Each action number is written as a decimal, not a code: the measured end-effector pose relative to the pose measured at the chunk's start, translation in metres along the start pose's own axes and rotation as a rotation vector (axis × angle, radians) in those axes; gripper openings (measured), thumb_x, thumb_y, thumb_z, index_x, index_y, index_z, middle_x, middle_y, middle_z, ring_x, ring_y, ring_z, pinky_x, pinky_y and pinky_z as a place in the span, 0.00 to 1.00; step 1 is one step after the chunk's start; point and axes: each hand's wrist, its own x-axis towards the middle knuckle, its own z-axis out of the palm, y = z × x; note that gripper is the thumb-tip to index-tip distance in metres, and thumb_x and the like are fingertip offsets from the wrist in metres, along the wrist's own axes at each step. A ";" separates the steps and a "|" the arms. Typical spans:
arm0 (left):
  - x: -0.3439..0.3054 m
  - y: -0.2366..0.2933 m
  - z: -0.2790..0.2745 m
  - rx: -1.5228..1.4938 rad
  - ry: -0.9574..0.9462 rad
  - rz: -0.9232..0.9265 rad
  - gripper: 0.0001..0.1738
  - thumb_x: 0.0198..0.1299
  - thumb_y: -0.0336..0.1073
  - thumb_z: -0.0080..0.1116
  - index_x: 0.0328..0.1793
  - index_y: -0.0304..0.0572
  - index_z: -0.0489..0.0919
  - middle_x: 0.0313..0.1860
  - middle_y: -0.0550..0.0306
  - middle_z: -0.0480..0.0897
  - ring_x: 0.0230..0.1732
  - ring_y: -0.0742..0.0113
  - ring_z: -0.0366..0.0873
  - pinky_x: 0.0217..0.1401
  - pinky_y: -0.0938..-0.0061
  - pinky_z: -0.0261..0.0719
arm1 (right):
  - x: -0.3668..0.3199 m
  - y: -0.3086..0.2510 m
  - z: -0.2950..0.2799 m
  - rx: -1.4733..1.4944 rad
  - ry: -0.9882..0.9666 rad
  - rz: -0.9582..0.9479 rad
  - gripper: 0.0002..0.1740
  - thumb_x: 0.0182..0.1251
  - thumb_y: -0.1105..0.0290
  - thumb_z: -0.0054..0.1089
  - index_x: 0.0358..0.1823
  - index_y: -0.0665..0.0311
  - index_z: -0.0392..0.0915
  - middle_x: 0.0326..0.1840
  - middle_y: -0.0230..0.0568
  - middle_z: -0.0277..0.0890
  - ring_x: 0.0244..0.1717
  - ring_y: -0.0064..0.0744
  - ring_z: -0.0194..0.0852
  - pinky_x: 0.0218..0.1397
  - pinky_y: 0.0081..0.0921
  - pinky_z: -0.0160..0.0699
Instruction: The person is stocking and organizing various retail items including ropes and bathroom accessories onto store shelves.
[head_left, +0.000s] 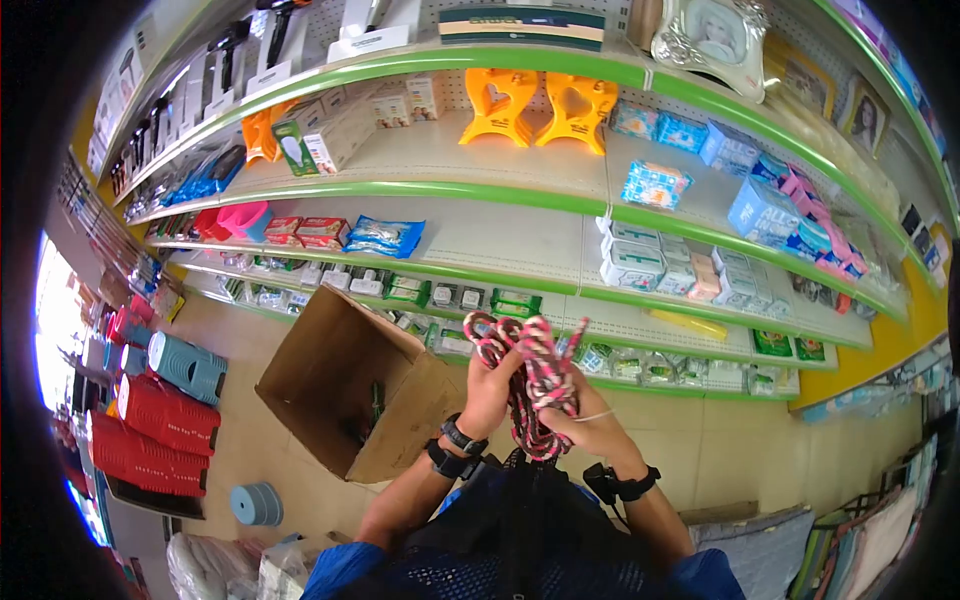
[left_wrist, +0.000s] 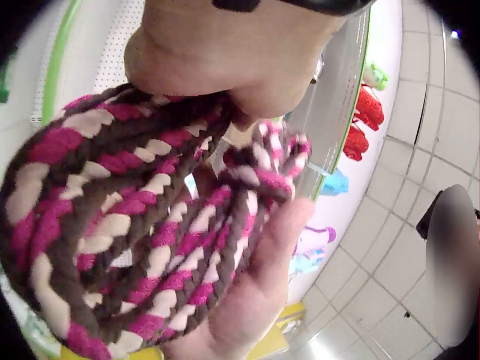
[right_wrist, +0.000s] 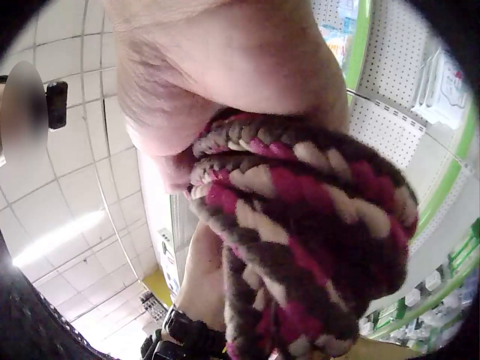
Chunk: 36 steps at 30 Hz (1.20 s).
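Note:
Both hands hold one coiled braided rope in pink, cream and dark brown, raised in front of the body. The left hand grips the coil from its left side, thumb laid along the strands. On the other side the right hand grips the lower right part of the bundle. In the left wrist view the rope loops hang in a thick oval, with the right hand behind them. The right wrist view shows the folded strands gathered under the right palm.
An open cardboard box stands left of the hands, a few items inside. Green-edged shelves with boxed goods run across the front. Red stools and a blue-grey bucket are on the left; folded textiles lie at the lower right.

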 end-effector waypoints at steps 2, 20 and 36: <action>-0.005 -0.014 -0.004 -0.021 -0.087 -0.094 0.15 0.77 0.34 0.48 0.65 0.40 0.74 0.56 0.58 0.82 0.55 0.68 0.81 0.60 0.68 0.80 | 0.004 -0.004 0.011 0.072 0.001 0.093 0.46 0.65 0.64 0.70 0.79 0.70 0.55 0.77 0.50 0.61 0.78 0.42 0.57 0.80 0.37 0.53; -0.009 -0.015 -0.004 0.290 -0.263 -0.077 0.47 0.54 0.30 0.77 0.76 0.35 0.60 0.63 0.56 0.75 0.63 0.69 0.74 0.68 0.67 0.76 | 0.018 0.018 0.004 0.134 -0.045 -0.176 0.59 0.71 0.47 0.62 0.84 0.70 0.30 0.87 0.61 0.31 0.88 0.48 0.31 0.84 0.41 0.42; 0.003 -0.010 0.017 -0.157 -0.013 -0.128 0.20 0.66 0.42 0.61 0.57 0.39 0.73 0.45 0.52 0.81 0.43 0.66 0.81 0.41 0.69 0.86 | 0.015 0.020 0.001 0.411 -0.095 0.151 0.79 0.44 0.62 0.85 0.84 0.68 0.26 0.79 0.56 0.57 0.78 0.43 0.59 0.80 0.36 0.55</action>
